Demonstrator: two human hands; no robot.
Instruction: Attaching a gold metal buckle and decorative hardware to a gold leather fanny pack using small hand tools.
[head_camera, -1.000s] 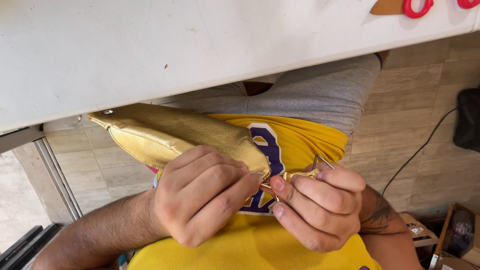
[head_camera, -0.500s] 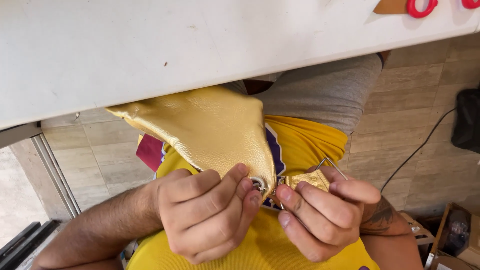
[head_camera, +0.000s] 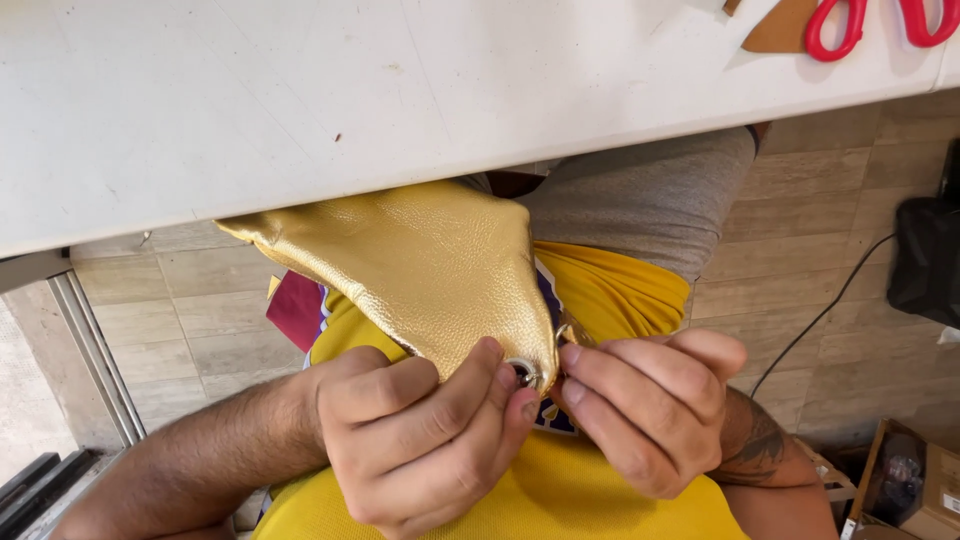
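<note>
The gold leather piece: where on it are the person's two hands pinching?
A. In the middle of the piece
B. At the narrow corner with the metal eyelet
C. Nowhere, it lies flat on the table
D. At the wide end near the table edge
B: the left hand and right hand meet at the narrow corner of the gold leather piece, right at its metal eyelet.

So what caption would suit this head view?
Both hands, left hand and right hand, pinch a gold leather piece at its metal eyelet.

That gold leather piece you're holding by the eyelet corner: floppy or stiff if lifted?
Probably floppy: the gold leather piece sags and folds away from the left hand and right hand. Its shiny grain looks somewhat slick. It seems light, since fingertips alone hold it.
</note>
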